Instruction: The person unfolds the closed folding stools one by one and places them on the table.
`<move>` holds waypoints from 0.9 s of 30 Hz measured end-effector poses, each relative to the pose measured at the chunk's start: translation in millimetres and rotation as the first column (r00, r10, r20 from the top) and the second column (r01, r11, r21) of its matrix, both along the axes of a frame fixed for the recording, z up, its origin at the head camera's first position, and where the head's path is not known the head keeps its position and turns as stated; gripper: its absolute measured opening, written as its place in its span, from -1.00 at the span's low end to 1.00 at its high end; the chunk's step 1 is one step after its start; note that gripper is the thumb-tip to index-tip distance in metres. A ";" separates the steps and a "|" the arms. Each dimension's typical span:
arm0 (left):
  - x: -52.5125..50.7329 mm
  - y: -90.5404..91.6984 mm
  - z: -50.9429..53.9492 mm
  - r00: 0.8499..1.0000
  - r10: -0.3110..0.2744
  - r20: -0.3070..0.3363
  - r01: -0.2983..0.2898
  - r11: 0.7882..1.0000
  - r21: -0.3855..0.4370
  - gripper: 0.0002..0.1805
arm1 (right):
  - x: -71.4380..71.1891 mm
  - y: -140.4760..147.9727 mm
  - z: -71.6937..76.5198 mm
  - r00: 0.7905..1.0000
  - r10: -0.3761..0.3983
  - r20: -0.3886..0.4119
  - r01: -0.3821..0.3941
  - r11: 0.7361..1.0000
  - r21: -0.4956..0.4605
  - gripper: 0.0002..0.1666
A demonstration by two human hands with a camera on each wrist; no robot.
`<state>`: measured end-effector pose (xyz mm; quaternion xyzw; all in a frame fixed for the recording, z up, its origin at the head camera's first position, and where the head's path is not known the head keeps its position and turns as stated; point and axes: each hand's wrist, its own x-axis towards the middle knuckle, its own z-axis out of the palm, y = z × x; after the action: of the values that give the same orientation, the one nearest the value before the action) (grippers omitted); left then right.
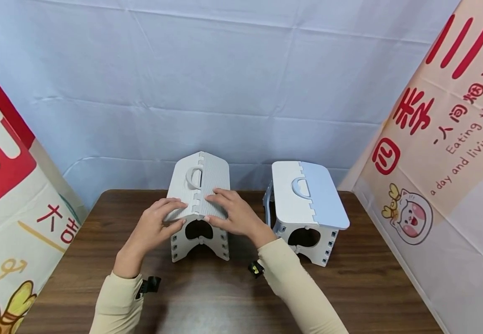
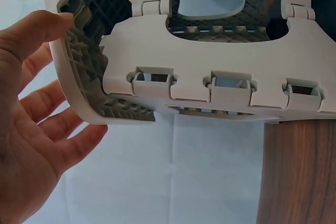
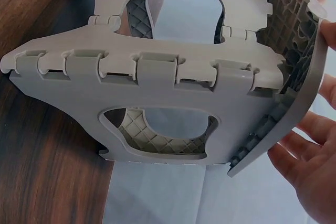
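Note:
A light grey folding step stool (image 1: pixel 221 172) stands on the table, its two top panels meeting in a raised ridge, with a loop handle at the middle. My left hand (image 1: pixel 153 225) rests on the left panel near the front, its thumb at the front edge. In the left wrist view that thumb touches the panel's rim (image 2: pixel 62 59). On the right panel lies my right hand (image 1: pixel 237 213), fingers spread over the surface and thumb near the front of the ridge. The right wrist view shows the stool's hinged front legs (image 3: pixel 157 90) and ribbed underside.
A second folding step stool (image 1: pixel 329 195), white and light blue with a flat top, stands to the right. Both stools are on a dark wooden table (image 1: pixel 208 297). A pale cloth (image 1: pixel 224 83) hangs behind, and printed banners (image 1: pixel 454 185) flank the table.

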<state>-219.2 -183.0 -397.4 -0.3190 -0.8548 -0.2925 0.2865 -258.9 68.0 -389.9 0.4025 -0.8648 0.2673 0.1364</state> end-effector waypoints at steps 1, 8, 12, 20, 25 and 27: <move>0.2 0.1 0.5 1.000 0.005 0.003 -0.005 1.000 -0.003 -0.66 | 0.1 -0.3 0.4 1.000 0.000 -0.009 0.000 1.000 0.001 -0.43; 0.4 1.6 0.7 1.000 0.027 0.003 -0.027 0.999 -0.029 -0.67 | -2.0 -1.1 -1.5 0.998 -0.001 -0.062 0.001 1.000 0.013 -0.44; -0.9 1.9 -0.2 0.999 0.034 0.009 -0.033 0.999 -0.038 -0.67 | -3.2 -1.2 -1.9 0.997 -0.002 -0.079 0.003 1.000 0.017 -0.44; -0.8 5.2 0.3 0.999 0.046 0.003 -0.046 0.998 -0.040 -0.67 | -1.8 -0.2 -0.7 0.997 -0.021 -0.079 0.024 0.999 0.037 -0.44; -0.3 6.2 0.5 0.998 0.065 0.005 -0.065 0.996 -0.057 -0.67 | -1.7 -0.4 -1.9 0.996 -0.036 -0.085 0.041 0.998 0.054 -0.44; 0.0 6.6 0.6 0.997 0.072 0.008 -0.071 0.995 -0.063 -0.67 | -1.9 -0.5 -2.6 0.995 -0.039 -0.090 0.044 0.997 0.060 -0.44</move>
<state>-219.1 -176.4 -396.8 -0.2956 -0.8758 -0.2568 0.2824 -260.7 67.5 -392.4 0.3999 -0.8741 0.2193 0.1674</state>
